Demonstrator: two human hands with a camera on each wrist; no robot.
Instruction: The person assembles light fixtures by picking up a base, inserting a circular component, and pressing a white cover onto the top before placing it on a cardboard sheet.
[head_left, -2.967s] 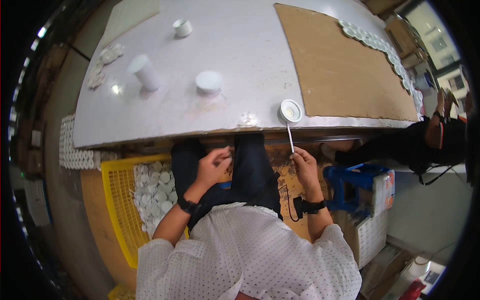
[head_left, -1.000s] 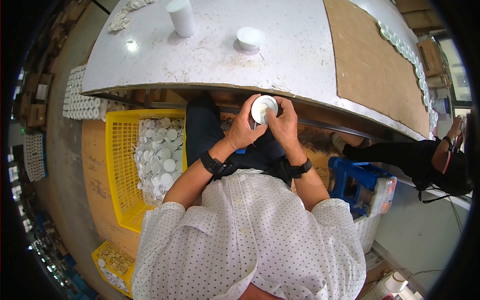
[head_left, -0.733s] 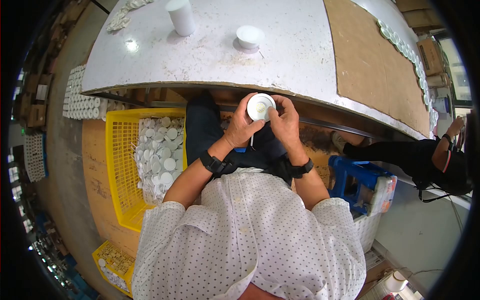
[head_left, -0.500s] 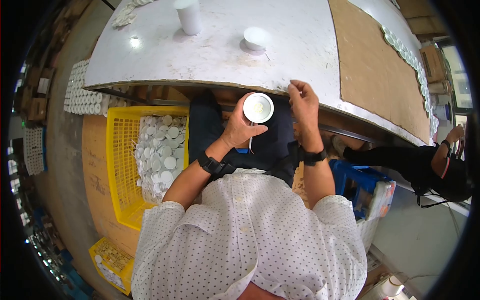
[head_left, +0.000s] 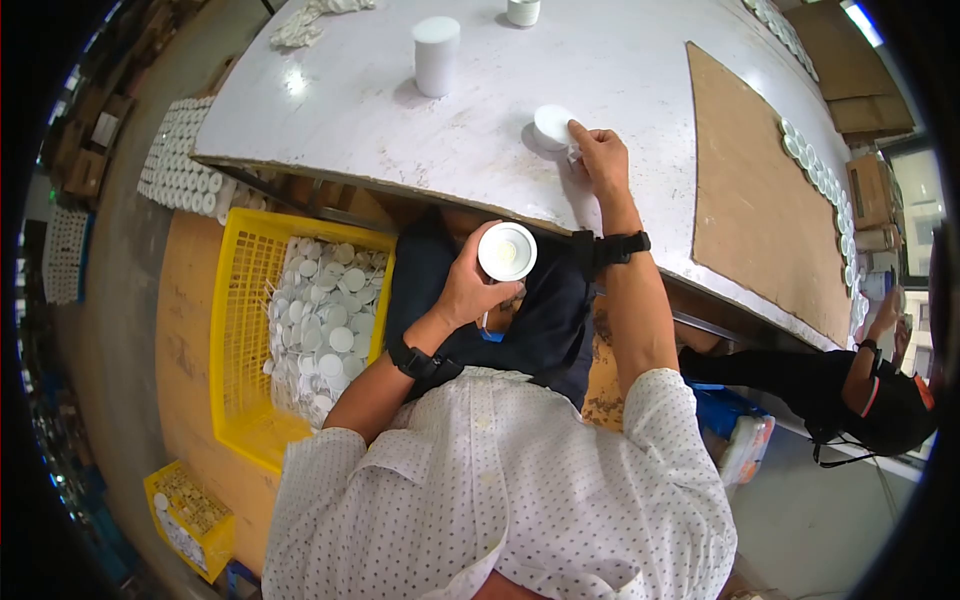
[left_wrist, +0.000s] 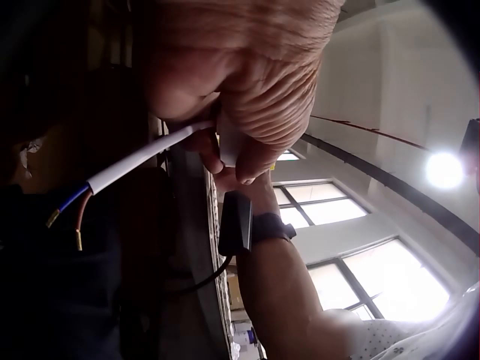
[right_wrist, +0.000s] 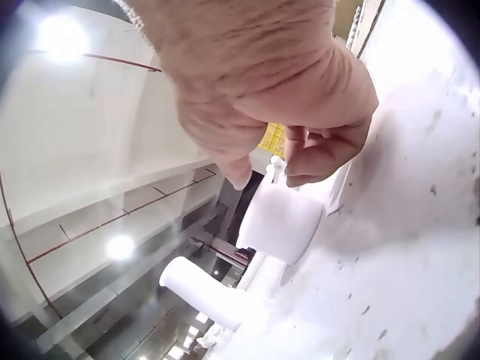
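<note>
My left hand (head_left: pixel 468 283) grips a round white downlight (head_left: pixel 507 251) from its side over my lap, its face turned up. From it a white cable (left_wrist: pixel 139 161) hangs with bare-ended blue and brown wires, seen in the left wrist view. Over the table my right hand (head_left: pixel 606 167) reaches to a short white cylinder (head_left: pixel 553 127). Its index finger extends to the top edge while the other fingers bend. The right wrist view shows fingertips spread around small white tabs (right_wrist: pixel 277 165) at that cylinder's top.
A taller white cylinder (head_left: pixel 436 62) and a white cup (head_left: pixel 523 12) stand farther back. Brown board (head_left: pixel 765 200) covers the table's right side, with a row of lights (head_left: pixel 815 170). Left sits a yellow basket (head_left: pixel 228 330) of white discs (head_left: pixel 335 340). Another person (head_left: pixel 860 400) is at right.
The downlight hung by its cable from my right hand, then both hands held it. My right hand has released it and moved forward to the short cylinder; my left keeps it.
</note>
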